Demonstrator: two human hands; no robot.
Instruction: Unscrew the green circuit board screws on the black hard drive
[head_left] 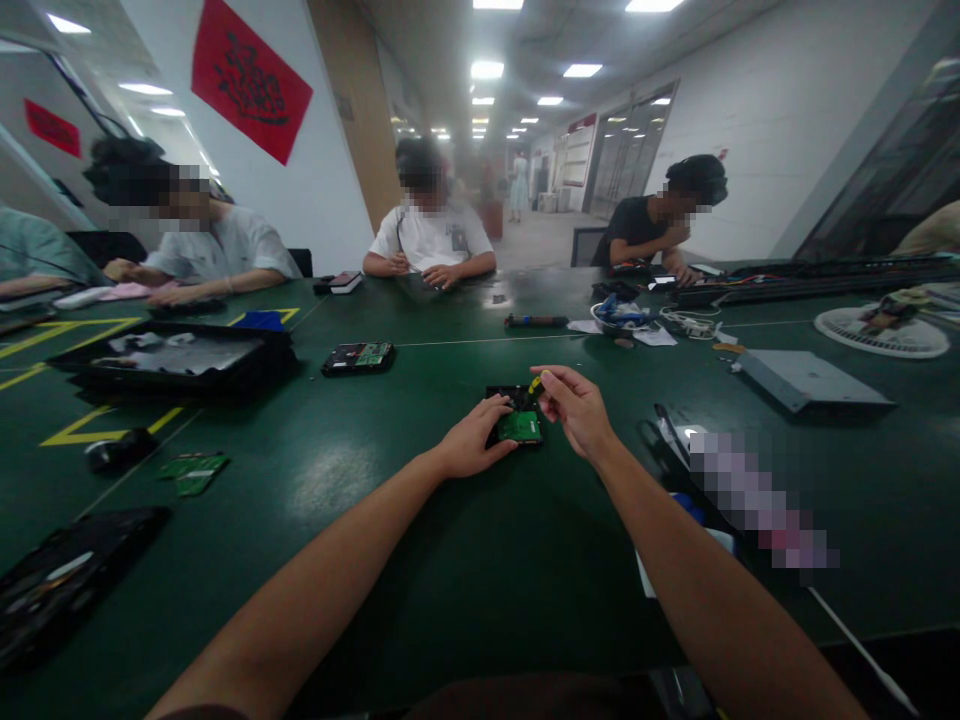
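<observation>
A black hard drive with a green circuit board point(520, 428) lies on the dark green table in front of me. My left hand point(474, 440) grips its left side, fingers over the far part and thumb along the near edge. Between the thumb and fingers of my right hand point(576, 408) is a small yellow-and-black screwdriver point(535, 386), held slanted over the drive's far right part. Its tip is too small to make out, so contact with the drive cannot be told.
Another hard drive point(358, 358) lies beyond, to the left. Stacked black trays point(180, 365), loose green boards point(193, 472) and a black casing point(75, 580) are at left. A grey metal box point(814, 380) sits at right. Several people work across the table.
</observation>
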